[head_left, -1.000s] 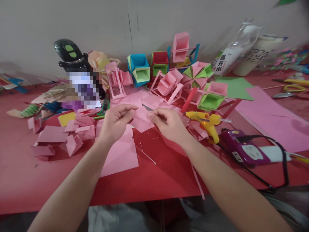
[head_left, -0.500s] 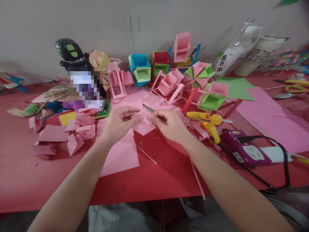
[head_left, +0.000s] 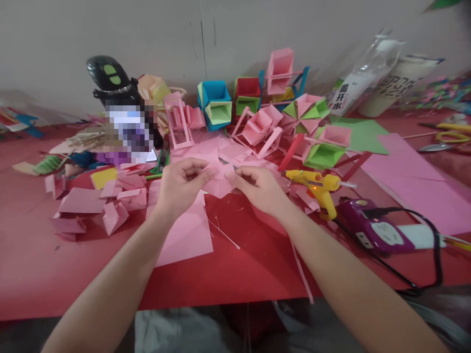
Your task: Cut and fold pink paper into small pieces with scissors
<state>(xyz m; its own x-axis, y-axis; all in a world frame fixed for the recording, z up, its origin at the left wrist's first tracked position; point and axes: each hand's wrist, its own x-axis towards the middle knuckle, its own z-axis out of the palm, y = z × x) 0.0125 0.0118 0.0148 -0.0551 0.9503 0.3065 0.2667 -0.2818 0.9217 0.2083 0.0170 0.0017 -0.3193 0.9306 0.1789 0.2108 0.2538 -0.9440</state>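
Note:
My left hand (head_left: 180, 185) and my right hand (head_left: 259, 189) both pinch one small pink paper piece (head_left: 220, 182) between them, just above the red table (head_left: 235, 264). The fingers of each hand are closed on its edges. A larger pink sheet (head_left: 186, 230) lies flat under my left wrist. Thin pink paper strips (head_left: 224, 235) lie on the table below the hands.
A yellow glue gun (head_left: 316, 185) lies right of my right hand, beside a purple device (head_left: 371, 230) with a black cable. Folded pink pieces (head_left: 106, 201) lie at the left. Coloured paper boxes (head_left: 217, 104) stand behind, near bottles (head_left: 353, 83), scissors (head_left: 443, 139) and a black object (head_left: 110, 78).
Both hands have drawn a little closer together on the pink piece, which has shifted slightly away from me. Otherwise the scene holds still.

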